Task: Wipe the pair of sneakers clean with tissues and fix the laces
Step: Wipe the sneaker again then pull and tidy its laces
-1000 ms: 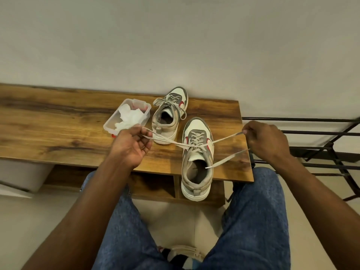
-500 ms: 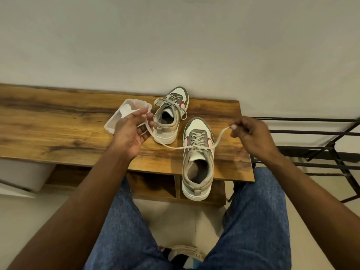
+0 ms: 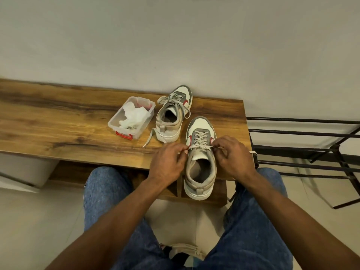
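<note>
Two grey, white and red sneakers stand on a wooden bench point(image 3: 58, 121). The near sneaker point(image 3: 200, 158) sits at the bench's front edge, heel overhanging toward me. My left hand point(image 3: 168, 162) and my right hand point(image 3: 232, 154) flank its top eyelets, each pinching a strand of its lace point(image 3: 200, 147) drawn tight across the tongue. A loose lace end trails left on the wood point(image 3: 149, 138); another loops off the bench's right edge point(image 3: 253, 152). The far sneaker point(image 3: 173, 114) stands behind, its lace tied in a bow.
A clear plastic box point(image 3: 116, 123) with a red clip holds crumpled white tissues point(image 3: 134, 116), left of the far sneaker. A black metal rack point(image 3: 303, 145) stands right of the bench. A wall rises behind. My jeans-clad knees are below the bench edge.
Both hands came in from wide apart to the near sneaker's top eyelets, drawing the lace short and tight. The left hand left the spot beside the tissue box.
</note>
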